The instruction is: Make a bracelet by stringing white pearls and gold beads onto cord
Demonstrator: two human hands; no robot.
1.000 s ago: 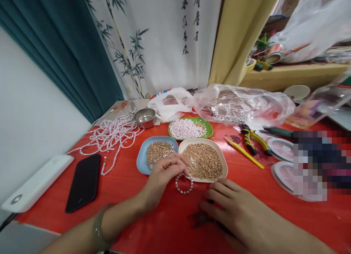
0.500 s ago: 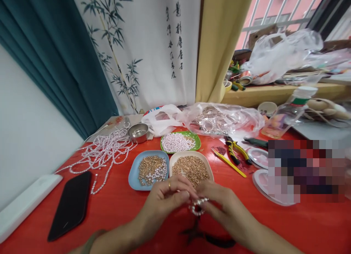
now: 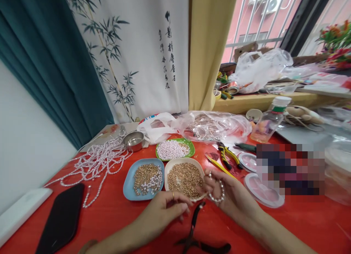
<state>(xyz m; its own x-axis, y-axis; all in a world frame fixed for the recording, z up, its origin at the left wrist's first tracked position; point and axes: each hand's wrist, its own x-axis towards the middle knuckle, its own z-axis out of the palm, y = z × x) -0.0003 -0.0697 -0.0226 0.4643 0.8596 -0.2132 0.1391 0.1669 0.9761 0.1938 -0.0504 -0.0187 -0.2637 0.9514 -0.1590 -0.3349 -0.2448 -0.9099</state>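
Note:
A loop of beads [image 3: 221, 195] hangs from my right hand [image 3: 233, 193], which is turned partly palm up with its fingers bent around the strand. My left hand [image 3: 170, 208], with a ring on one finger, is curled in front of the cream dish [image 3: 201, 170]. Its thumb and fingers come close together, and anything between them is too small to make out. Dark-handled pliers [image 3: 189, 241] lie on the red table below and between my hands. Gold beads [image 3: 185, 177] fill the cream dish. Beside it, the blue dish [image 3: 128, 190] has gold and pearly beads.
Behind stands a green dish [image 3: 192, 153] of pale beads. Strands of beads [image 3: 101, 157], a phone [image 3: 61, 217] and a metal bowl [image 3: 134, 140] are at left. Yellow tweezers [image 3: 218, 164], yellow-black pliers [image 3: 227, 155], clear lids [image 3: 264, 192] and a bottle [image 3: 267, 122] stand or lie at right.
My hands have moved apart. The bead loop has gone up and right with my right hand, which has turned its palm upward. The view has shifted, and the pliers show more fully.

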